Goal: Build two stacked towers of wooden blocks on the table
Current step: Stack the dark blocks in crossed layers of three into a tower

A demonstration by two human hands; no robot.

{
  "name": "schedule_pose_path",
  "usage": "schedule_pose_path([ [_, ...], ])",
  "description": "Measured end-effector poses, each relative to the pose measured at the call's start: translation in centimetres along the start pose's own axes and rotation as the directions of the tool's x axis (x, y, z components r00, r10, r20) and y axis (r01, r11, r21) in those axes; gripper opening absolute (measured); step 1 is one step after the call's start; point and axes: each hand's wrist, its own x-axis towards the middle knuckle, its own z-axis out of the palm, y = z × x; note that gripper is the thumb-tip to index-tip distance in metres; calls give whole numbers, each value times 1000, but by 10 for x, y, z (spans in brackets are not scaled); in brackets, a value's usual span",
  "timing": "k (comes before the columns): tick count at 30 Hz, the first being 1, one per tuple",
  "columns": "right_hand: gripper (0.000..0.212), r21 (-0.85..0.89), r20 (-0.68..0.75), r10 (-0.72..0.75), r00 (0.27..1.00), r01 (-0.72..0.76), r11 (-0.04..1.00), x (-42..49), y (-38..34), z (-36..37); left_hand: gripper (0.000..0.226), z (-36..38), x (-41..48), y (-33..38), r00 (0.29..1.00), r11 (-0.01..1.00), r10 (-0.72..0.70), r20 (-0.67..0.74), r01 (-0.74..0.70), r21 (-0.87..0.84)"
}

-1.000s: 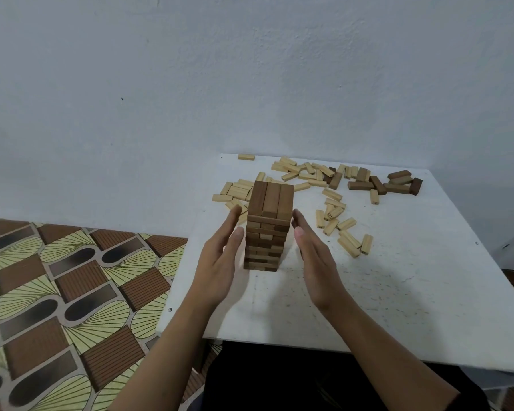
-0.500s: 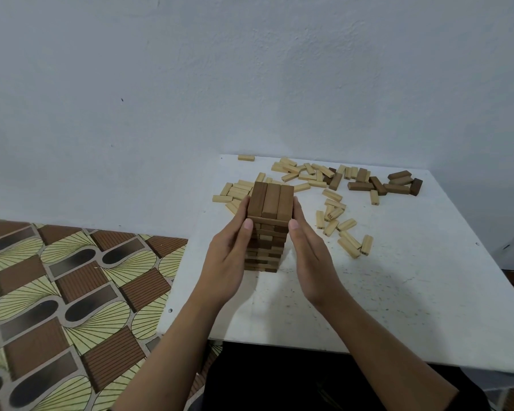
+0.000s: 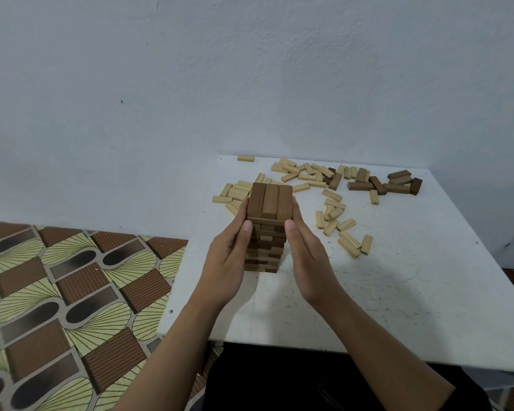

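Note:
A tall tower of dark wooden blocks (image 3: 268,221) stands on the white table (image 3: 398,286), three blocks lying side by side on top. My left hand (image 3: 229,256) presses flat against the tower's left side with straight fingers. My right hand (image 3: 307,250) presses flat against its right side the same way. Loose pale blocks (image 3: 333,215) lie scattered behind and to the right of the tower. A few dark blocks (image 3: 389,183) lie at the back right.
The table's left edge drops to a patterned floor (image 3: 72,292). A plain wall (image 3: 250,78) rises right behind the table. One pale block (image 3: 245,158) lies alone at the back edge.
Both hands have closed in from a small gap beside the tower until their palms and fingers press on its two sides. The tower stands where it was.

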Motion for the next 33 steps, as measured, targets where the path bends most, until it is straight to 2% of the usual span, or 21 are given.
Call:
schedule_pose_path([
  [14, 52, -13, -2, 57, 998, -57, 998, -4, -1, 0, 47, -5, 5, -8, 1000, 1000, 2, -12, -2, -29],
  [19, 52, -34, -32, 120, 992, -121, 992, -7, 12, -6, 49, -13, 2, -34, 991, 994, -101, -84, 104, 30],
  [24, 54, -135, -15, 237, 971, -237, 962, -14, 28, -9, 46, -15, -10, -61, 978, 977, -201, -58, 204, 61],
  [26, 55, -150, 8, 242, 970, -238, 960, -16, 30, -9, 48, -14, -12, -63, 984, 979, -177, -29, 179, 95],
  [30, 57, -126, 56, 225, 973, -216, 968, -17, 31, -5, 37, -8, -12, -59, 990, 985, -135, 46, 130, 111],
  [33, 54, -115, 95, 213, 972, -202, 973, -18, 30, 0, 41, -4, -12, -60, 996, 992, -79, 47, 74, 104],
])
